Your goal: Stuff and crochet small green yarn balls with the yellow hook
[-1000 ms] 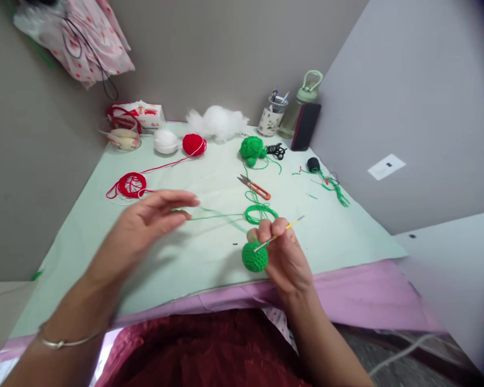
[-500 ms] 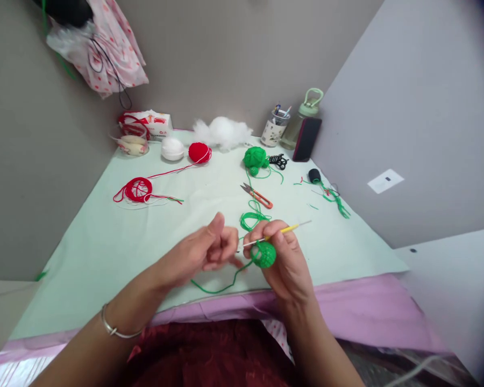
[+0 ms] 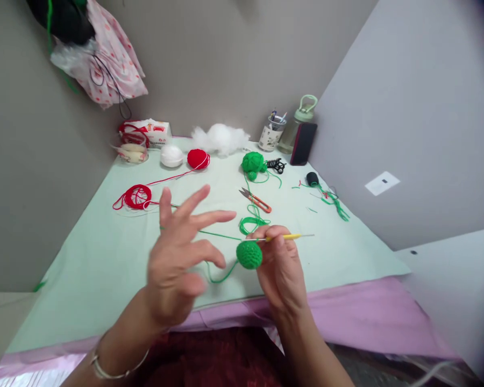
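Note:
My right hand (image 3: 281,264) is closed on a yellow-handled crochet hook (image 3: 289,236) and holds a small green crocheted ball (image 3: 249,254) against its fingers, just above the table's near edge. My left hand (image 3: 180,252) is raised to the left of the ball with fingers spread. A green yarn strand (image 3: 220,235) runs across those fingers toward the ball and a loose green yarn pile (image 3: 253,221) behind it.
On the pale green table cover (image 3: 105,252) lie orange snips (image 3: 257,200), a green yarn ball (image 3: 253,163), a red yarn ball (image 3: 197,159), a red yarn tangle (image 3: 136,196), white stuffing (image 3: 220,137), a pen cup (image 3: 270,137) and a bottle (image 3: 298,129). Grey walls close both sides.
My left hand has left the ball, lifted up and to the left, and spread its fingers with the green strand drawn across them. My right hand has stayed put with hook and ball.

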`<state>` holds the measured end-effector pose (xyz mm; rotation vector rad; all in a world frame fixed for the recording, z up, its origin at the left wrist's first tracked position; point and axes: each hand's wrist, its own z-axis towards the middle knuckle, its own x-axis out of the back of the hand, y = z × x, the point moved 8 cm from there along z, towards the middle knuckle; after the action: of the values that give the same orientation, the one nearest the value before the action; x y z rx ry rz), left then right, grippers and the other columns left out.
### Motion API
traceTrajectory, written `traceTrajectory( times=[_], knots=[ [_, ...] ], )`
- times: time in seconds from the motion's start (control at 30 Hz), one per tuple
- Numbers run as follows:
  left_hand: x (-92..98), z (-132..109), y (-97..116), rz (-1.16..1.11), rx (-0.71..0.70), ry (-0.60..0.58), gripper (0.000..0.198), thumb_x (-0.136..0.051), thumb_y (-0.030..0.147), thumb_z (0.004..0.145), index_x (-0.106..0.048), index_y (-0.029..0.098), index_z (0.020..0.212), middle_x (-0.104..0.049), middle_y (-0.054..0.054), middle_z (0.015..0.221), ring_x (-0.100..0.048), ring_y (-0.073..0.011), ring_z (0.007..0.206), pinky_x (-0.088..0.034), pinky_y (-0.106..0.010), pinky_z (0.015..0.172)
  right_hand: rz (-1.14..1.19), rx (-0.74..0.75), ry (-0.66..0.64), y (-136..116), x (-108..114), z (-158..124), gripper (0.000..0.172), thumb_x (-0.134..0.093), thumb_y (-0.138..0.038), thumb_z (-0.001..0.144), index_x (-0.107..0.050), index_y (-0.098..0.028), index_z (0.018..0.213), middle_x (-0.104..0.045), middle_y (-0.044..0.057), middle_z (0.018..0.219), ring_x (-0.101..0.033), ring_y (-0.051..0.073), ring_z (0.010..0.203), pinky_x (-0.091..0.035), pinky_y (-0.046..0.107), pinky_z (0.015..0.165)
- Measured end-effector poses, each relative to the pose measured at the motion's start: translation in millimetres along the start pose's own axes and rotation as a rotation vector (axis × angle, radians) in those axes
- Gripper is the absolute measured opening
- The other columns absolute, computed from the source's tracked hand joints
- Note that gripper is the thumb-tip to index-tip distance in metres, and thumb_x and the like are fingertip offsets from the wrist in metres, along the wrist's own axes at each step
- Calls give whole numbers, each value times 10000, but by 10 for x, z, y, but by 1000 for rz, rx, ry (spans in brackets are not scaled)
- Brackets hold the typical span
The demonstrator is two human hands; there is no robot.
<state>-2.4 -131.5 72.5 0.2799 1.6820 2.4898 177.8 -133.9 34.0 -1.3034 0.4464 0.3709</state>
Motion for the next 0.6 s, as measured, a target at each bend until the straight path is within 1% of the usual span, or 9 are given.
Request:
traceTrajectory(
  times=[0.07, 0.13, 0.17, 0.23, 0.27, 0.3, 0.37, 0.5, 0.6],
  knots=[
    [-121, 19, 59, 255, -214, -11, 599, -490, 797, 938, -808, 321, 761, -756, -30, 1354, -302, -416, 1599, 189, -584, 1294, -18, 13, -3, -12, -15, -4, 231, -782, -535, 916, -747, -308, 893, -736, -2, 858, -699, 182, 811, -601, 326, 735],
    [-169, 27, 47, 350, -245, -6, 423, -587, 662, 973, -848, 329, 973, -724, -58, 1413, -298, -409, 1605, 177, -607, 1292, -20, 43, 14, -33, -11, -4, 232, -799, -526, 904, -760, -300, 876, -741, 4, 841, -705, 189, 827, -603, 334, 760],
    [-170, 33, 12, 317, -188, -12, 373, -623, 608, 978, -839, 325, 1091, -704, -71, 1438, -319, -400, 1595, 92, -619, 1312, -18, 65, 22, -48, -8, -3, 214, -805, -509, 904, -770, -300, 873, -746, 4, 836, -709, 188, 840, -601, 329, 773],
    [-183, 24, -105, 135, 17, -45, 376, -654, 523, 992, -777, 315, 1280, -684, -90, 1438, -461, -371, 1501, -203, -605, 1301, -16, 111, 18, -78, -16, -2, 155, -804, -461, 919, -795, -310, 885, -761, 3, 841, -706, 177, 849, -588, 308, 778],
    [-206, 1, -165, 9, 129, -61, 389, -671, 487, 993, -745, 314, 1334, -690, -92, 1410, -554, -344, 1409, -356, -560, 1241, -20, 130, 9, -90, -27, -3, 129, -799, -439, 927, -805, -315, 894, -769, 3, 849, -697, 170, 834, -579, 297, 763],
    [-237, -30, -213, -119, 224, -66, 404, -705, 454, 981, -725, 314, 1359, -704, -87, 1365, -633, -309, 1296, -473, -501, 1154, -30, 146, 1, -100, -38, -5, 114, -794, -424, 935, -813, -316, 902, -777, 6, 858, -682, 163, 804, -568, 289, 740],
    [-297, -90, -273, -319, 340, -39, 450, -816, 389, 906, -728, 306, 1340, -734, -70, 1254, -701, -254, 1117, -577, -408, 1012, -61, 168, -4, -116, -58, -10, 117, -787, -417, 942, -822, -312, 906, -787, 14, 870, -643, 152, 730, -547, 285, 686],
    [-302, -149, -339, -469, 343, 123, 401, -922, 253, 788, -795, 287, 1167, -723, -49, 1203, -701, -210, 1030, -624, -299, 847, -113, 211, 10, -144, -86, -31, 106, -790, -401, 942, -836, -310, 911, -802, 22, 889, -608, 142, 664, -523, 281, 623],
    [-271, -163, -359, -460, 298, 193, 427, -917, 210, 780, -802, 311, 1179, -699, -40, 1208, -701, -183, 950, -601, -230, 672, -128, 237, 8, -160, -111, -45, 93, -782, -373, 955, -847, -312, 928, -818, 21, 920, -615, 133, 666, -527, 279, 637]
  ],
)
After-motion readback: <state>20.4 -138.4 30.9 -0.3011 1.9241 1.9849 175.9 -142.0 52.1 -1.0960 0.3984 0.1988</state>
